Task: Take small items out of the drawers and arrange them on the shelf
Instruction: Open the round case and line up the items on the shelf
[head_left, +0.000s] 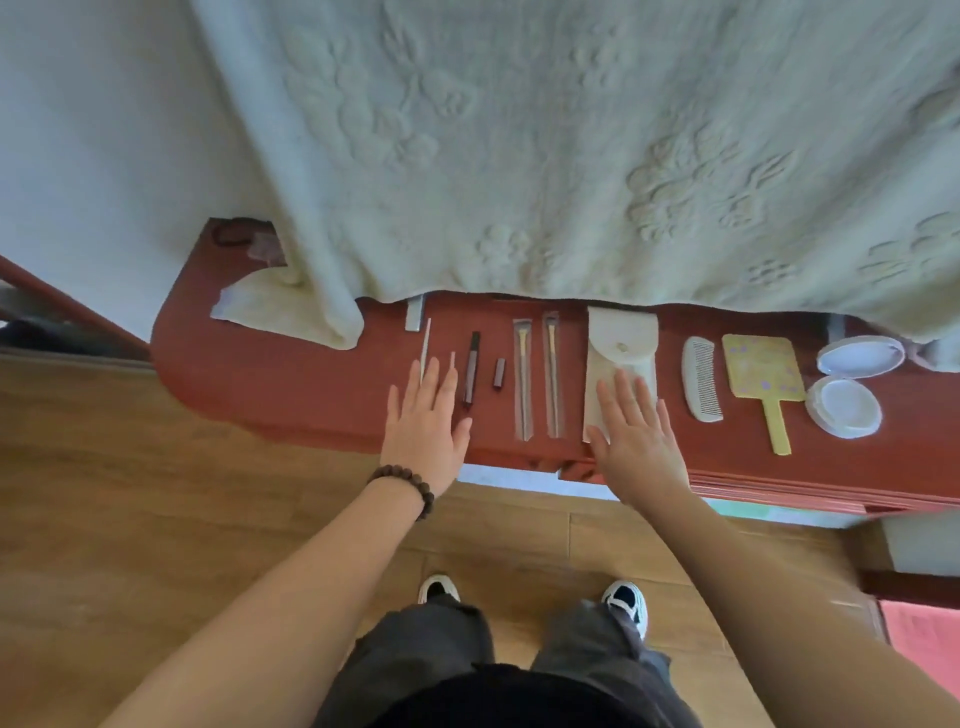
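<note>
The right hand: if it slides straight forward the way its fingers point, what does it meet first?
The right hand already has its fingertips on the white pouch; going on, it would probably reach the pouch's flap, then the hanging cloth.

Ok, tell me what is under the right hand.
The right hand lies flat, fingers straight, on the lower part of the white snap pouch on the red shelf. The pouch's near end is covered; its contents cannot be seen.

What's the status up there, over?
Both hands open: left hand flat beside pen, right hand on white pouch. Items lined on red shelf. Nothing blocking.
</note>
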